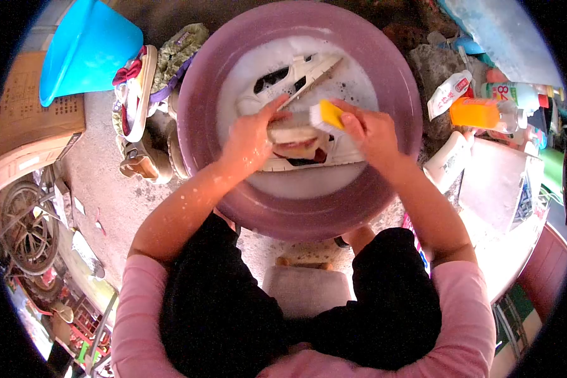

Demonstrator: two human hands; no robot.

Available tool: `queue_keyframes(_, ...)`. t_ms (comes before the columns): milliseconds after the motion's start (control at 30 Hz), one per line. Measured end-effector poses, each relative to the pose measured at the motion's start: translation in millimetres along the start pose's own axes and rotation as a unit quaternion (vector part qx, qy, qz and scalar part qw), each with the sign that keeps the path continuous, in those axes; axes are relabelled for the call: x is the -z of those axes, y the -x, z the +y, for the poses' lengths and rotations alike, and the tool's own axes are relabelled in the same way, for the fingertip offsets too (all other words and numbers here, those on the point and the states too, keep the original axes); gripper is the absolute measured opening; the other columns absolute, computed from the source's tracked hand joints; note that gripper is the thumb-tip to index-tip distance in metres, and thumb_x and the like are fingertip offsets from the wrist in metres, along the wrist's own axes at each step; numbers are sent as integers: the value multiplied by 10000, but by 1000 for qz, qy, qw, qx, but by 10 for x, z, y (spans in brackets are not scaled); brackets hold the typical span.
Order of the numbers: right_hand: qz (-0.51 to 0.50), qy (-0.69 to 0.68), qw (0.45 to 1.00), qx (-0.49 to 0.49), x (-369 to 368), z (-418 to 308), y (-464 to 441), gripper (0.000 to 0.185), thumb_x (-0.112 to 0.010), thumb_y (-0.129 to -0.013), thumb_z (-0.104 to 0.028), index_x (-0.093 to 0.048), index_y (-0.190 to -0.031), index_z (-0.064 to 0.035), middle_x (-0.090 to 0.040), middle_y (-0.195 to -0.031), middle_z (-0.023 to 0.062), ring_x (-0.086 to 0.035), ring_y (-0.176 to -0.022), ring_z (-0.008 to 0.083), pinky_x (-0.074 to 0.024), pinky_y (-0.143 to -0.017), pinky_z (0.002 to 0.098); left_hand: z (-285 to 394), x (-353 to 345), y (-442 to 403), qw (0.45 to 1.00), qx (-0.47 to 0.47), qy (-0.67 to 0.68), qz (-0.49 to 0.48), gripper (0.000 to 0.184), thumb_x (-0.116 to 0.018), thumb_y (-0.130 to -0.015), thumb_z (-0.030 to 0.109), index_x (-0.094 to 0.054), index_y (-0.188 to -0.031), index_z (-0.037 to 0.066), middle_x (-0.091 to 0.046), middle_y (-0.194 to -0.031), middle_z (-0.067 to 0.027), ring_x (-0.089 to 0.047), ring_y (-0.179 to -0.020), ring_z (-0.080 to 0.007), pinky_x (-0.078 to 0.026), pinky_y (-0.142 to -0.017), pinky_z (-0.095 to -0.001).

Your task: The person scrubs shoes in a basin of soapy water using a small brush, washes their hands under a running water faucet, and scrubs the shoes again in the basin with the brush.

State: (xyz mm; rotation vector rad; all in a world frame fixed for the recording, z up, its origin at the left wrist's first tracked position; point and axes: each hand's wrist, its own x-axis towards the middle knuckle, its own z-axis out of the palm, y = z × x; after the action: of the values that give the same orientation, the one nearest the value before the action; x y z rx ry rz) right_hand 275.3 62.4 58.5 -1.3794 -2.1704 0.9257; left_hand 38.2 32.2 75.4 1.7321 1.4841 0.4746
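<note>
A large purple basin (198,126) holds cloudy, soapy water (296,186). My left hand (252,140) grips a shoe (291,134) over the water, its pale sole edge facing up. My right hand (373,135) is closed on a yellow scrubbing brush (329,115), and the white bristles are against or just beside that shoe's end. A white shoe (324,68) with dark openings floats at the far side of the basin. More white shoe parts (343,154) lie under and behind the held shoe, partly hidden.
A blue bucket (94,50) and several shoes (146,160) stand left of the basin, near a cardboard box (41,113). On the right are an orange bottle (475,113), a white bottle (447,160) and a white packet (449,94). A low stool (305,293) is below.
</note>
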Motion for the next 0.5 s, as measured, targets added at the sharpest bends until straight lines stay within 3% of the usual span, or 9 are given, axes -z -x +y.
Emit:
queue_keyframes(33,4,19,998,52,45,-243,-9,318,-529,-841,-296,-596,-1109,-138,-595,-672,113,-565,-525,261,-456,-475,317,26,1,-19,1000,8,-10,-1,594,-558,-688,44,-420,-1261,119,-625,-968,-135,-594,-864,-341,-473,-748,-396)
queue_keyframes(100,17,59,985,161,107,-766,-102,311,-537,-838,-279,-599,-1101,-125,-573,-624,93,-555,-504,233,-448,-460,320,16,43,-12,992,-94,81,-12,572,-571,-701,65,-425,-1253,103,-631,-937,-140,-604,-855,-326,-479,-744,-379)
queue_keyframes(133,21,41,984,170,59,-690,-110,308,-543,-835,-274,-600,-1100,-127,-563,-609,84,-553,-498,219,-445,-456,319,13,65,-1,982,-143,124,-19,561,-577,-708,75,-427,-1249,95,-634,-921,-142,-608,-850,-318,-482,-742,-371)
queue_keyframes(167,27,22,983,178,-50,-536,-124,306,-549,-831,-269,-601,-1098,-130,-552,-594,74,-551,-492,206,-442,-451,317,-73,-23,-8,977,-183,100,48,457,-585,-737,99,-491,-1182,57,-633,-871,-152,-618,-836,-295,-481,-752,-349)
queue_keyframes(233,18,51,976,211,-151,-286,-147,304,-543,-839,-266,-593,-1111,-138,-565,-610,76,-553,-498,240,-443,-461,324,-239,-122,-11,981,-161,109,16,426,-595,-735,105,-520,-1151,49,-613,-968,-165,-601,-921,-269,-467,-802,-329)
queue_keyframes(333,40,110,976,185,-482,381,-79,416,-465,-849,-445,-513,-1203,-233,-624,-691,78,-587,-540,284,-476,-499,410,-130,-21,-2,996,-76,51,21,399,-597,-714,101,-560,-1111,79,-611,-989,-164,-598,-923,-287,-469,-800,-340)
queue_keyframes(433,-26,239,969,-62,-195,478,-56,392,-476,-848,-420,-522,-1195,-243,-608,-648,69,-572,-509,270,-454,-445,388,-85,156,-62,999,-10,-9,49,396,-597,-694,103,-589,-1089,130,-621,-935,-163,-601,-865,-329,-484,-748,-366)
queue_keyframes(500,42,91,995,5,-176,86,-135,369,-480,-845,-420,-541,-1169,-254,-596,-619,69,-570,-495,258,-451,-433,368,-43,159,8,999,9,-35,34,373,-601,-695,119,-597,-1067,120,-624,-917,-160,-603,-836,-335,-485,-729,-374)
